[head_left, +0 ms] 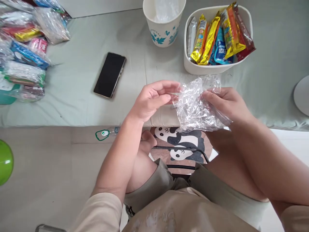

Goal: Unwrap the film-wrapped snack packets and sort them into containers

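A crumpled clear plastic bag [193, 108] hangs between my hands, over the front edge of the padded surface. My right hand [225, 101] grips its right side, thumb on top and fingers underneath. At the bag's left edge, my left hand [154, 98] has its fingers curled, with a bit of the film seemingly pinched between thumb and fingers. Whether anything is inside the bag is hard to tell through the glare. Just behind it stands a white bin [207, 69] with several wrapped snacks [210, 40] upright in it.
A patterned paper cup [163, 35] holding clear plastic stands left of the bin. A dark-screened phone [109, 74] lies farther left. Several bagged packets [29, 61] are piled at the far left. Below the edge are a panda-print stool [180, 141] and a green round object [5, 162].
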Demonstrator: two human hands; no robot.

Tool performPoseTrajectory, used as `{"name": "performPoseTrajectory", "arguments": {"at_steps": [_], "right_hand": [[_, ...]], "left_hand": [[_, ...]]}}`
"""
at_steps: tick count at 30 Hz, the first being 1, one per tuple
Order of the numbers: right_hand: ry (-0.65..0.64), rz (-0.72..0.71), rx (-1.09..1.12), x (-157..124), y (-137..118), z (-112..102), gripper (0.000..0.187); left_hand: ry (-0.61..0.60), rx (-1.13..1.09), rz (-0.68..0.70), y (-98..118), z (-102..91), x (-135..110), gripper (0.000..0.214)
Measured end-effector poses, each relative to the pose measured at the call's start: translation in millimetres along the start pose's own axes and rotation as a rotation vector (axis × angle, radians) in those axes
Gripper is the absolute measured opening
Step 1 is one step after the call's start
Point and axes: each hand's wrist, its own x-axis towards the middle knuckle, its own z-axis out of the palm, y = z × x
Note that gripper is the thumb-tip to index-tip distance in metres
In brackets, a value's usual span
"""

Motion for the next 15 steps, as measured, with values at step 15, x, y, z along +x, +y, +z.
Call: {"name": "performPoseTrajectory", "arguments": {"at_steps": [15], "right_hand": [[0.09, -0.102, 0.193, 0.5, 5.3, 11.1, 0.029]], "left_hand": [[0.301, 0.002, 0.267, -29.4, 0.9, 13.2, 0.024]]}}
